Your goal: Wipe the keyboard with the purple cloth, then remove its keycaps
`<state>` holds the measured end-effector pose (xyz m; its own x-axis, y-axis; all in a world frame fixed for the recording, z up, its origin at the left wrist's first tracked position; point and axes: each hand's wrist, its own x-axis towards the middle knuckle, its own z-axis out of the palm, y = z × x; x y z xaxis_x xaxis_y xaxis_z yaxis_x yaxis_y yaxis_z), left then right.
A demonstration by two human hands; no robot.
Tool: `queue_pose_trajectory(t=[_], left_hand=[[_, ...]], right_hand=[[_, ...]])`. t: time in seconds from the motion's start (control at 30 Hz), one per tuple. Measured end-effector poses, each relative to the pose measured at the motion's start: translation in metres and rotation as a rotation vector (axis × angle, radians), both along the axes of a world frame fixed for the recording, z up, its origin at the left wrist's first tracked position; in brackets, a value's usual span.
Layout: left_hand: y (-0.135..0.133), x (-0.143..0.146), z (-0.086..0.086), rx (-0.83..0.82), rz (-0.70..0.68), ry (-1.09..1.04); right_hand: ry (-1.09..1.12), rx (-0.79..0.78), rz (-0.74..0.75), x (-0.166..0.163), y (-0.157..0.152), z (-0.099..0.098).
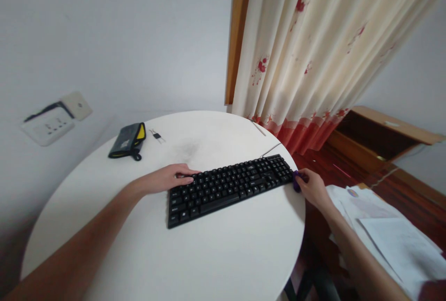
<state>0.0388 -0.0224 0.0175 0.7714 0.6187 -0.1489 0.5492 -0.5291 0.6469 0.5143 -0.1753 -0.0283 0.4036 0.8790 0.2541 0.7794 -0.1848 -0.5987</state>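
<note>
A black keyboard (pixel 233 187) lies at a slant on the round white table (pixel 209 254). At its far left corner is my left hand (pixel 174 178), with the thumb over the end keys and a finger along the back edge, gripping it. My right hand (pixel 311 187) is by the keyboard's right end, near the table's edge. Its fingers are closed on a small purple thing (pixel 297 181) that touches or nearly touches the keyboard's side. The fingers hide much of this thing, so its kind cannot be made out.
A grey pouch with yellow lining (pixel 128 140) lies at the table's back left, beside a small black-and-metal item (pixel 157 136). A thin stick (pixel 258 128) rests near the back edge. The keyboard's cable (pixel 271 149) runs off behind. Papers (pixel 393 236) lie low at the right.
</note>
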Motion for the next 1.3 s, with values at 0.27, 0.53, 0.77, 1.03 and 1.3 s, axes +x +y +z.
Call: queue_pose_trajectory(t=[0.27,0.53,0.77,1.03,1.3], left_hand=[[0.002,-0.001,-0.002,0.018,-0.012,0.003],[0.0,-0.002,-0.002,-0.002,-0.014,-0.011],[0.001,-0.004,-0.005,0.004,-0.018,-0.024],[-0.002,-0.003,-0.003,0.017,-0.011,-0.007],[-0.003,-0.006,-0.005,0.0,-0.02,-0.066]], right_hand=[[-0.076,0.104,0.013,-0.071,-0.013,-0.005],[-0.218,0.085,-0.047,-0.035,-0.007,-0.004],[-0.177,0.098,0.013,-0.098,-0.013,-0.006],[-0.102,0.09,0.408,-0.196,-0.027,0.003],[-0.173,0.049,0.187,-0.117,-0.02,0.001]])
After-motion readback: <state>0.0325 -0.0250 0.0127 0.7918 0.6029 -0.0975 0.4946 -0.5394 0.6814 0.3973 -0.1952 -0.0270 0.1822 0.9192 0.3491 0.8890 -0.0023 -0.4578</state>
